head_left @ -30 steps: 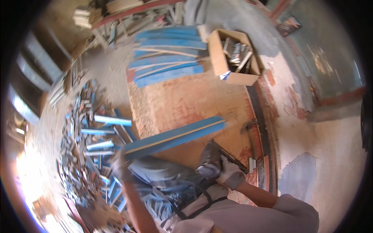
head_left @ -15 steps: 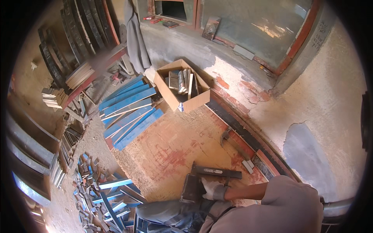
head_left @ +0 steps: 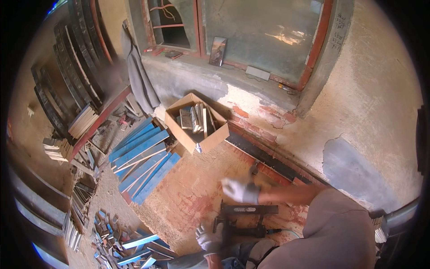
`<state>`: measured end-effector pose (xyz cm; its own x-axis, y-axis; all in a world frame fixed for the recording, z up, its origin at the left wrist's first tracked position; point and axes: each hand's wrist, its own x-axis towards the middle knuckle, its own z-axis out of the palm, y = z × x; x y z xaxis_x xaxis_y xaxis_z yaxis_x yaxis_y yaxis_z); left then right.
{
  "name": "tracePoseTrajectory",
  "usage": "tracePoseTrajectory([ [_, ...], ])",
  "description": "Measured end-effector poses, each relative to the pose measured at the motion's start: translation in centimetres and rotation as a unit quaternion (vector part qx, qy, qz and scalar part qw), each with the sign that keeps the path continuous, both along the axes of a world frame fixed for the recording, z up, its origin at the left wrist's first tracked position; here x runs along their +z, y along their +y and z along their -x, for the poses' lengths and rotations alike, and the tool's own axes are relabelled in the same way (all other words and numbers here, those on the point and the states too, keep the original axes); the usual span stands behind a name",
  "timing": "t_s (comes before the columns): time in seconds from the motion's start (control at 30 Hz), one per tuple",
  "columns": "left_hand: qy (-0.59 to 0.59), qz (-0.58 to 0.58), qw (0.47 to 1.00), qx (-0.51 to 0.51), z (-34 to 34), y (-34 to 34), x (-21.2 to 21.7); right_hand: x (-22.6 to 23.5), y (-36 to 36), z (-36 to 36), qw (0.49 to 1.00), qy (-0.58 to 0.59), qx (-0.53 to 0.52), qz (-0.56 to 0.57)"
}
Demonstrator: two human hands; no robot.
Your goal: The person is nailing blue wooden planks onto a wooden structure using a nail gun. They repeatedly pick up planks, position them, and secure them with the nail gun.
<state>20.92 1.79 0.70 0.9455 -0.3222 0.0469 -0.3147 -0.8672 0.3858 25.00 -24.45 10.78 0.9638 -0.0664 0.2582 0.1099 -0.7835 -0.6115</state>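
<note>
My right hand, in a white glove with a grey cuff, is raised over the worn reddish-brown work board. Motion smears its fingers, and anything in them is hard to make out. A black nail gun lies just nearer to me, with a thin teal hose at its right end. My left hand, gloved too, is low beside the gun's left end, fingers stretched out and apart. Beyond my right wrist shows the head of a hammer; my forearm hides most of its handle.
Blue-faced wood strips lie fanned at the board's far left. An open cardboard box holding wood pieces stands at the back by the wall. Many offcuts are heaped on the floor at left. Long dark curved pieces lean on a rack.
My right hand has lifted from the nail gun and moved away from me over the board. My left hand has come into view. The whole view has tilted upward.
</note>
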Motion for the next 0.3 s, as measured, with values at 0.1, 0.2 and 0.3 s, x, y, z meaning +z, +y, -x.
tracePoseTrajectory([
  [0.1, 0.050, -0.028, 0.998, -0.018, 0.2, -2.6, 0.5, 6.6, -8.6, -11.4, 0.997, -0.073, -0.010, -0.033],
  [0.2, 0.068, -0.027, 0.997, -0.005, 0.0, -2.3, 0.6, 12.7, -14.2, -22.6, 0.961, -0.037, -0.271, 0.035],
  [0.3, 0.088, -0.017, 0.996, -0.012, -0.4, -3.5, 1.4, 15.2, -25.5, -30.8, 0.926, -0.149, -0.345, 0.039],
])
